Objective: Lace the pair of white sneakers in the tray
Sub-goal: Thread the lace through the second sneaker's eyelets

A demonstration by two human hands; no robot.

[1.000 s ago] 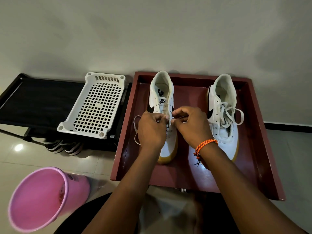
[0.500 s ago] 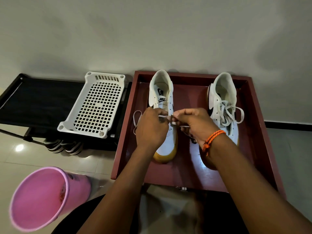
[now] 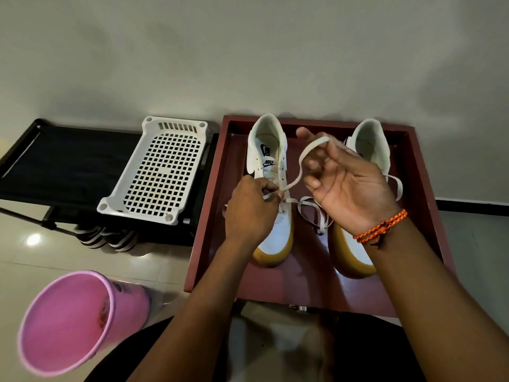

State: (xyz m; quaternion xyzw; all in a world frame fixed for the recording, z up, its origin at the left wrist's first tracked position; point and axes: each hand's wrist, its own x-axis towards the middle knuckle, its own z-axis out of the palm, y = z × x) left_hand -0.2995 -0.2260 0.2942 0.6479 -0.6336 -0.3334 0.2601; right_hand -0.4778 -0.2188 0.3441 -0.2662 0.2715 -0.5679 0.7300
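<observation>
A plain pale wall [image 3: 248, 51] meets a glossy tiled floor [image 3: 41, 260] with a dark skirting strip [image 3: 473, 203] at right — a bright light glare [image 3: 33, 239] reflects on the tiles, low at left.

The right hand [image 3: 349, 186], which one second ago was low on the left sneaker [image 3: 271, 194] and touching the left hand [image 3: 252, 208], is now lifted up and moved to the right, well apart from it. Its palm is turned toward the camera and the fingers are curled, with the white lace [image 3: 301, 164] looped over them. The lace now runs as a long strand from the left hand's pinch up to the right hand. The right hand now covers part of the right sneaker [image 3: 369, 150]
</observation>
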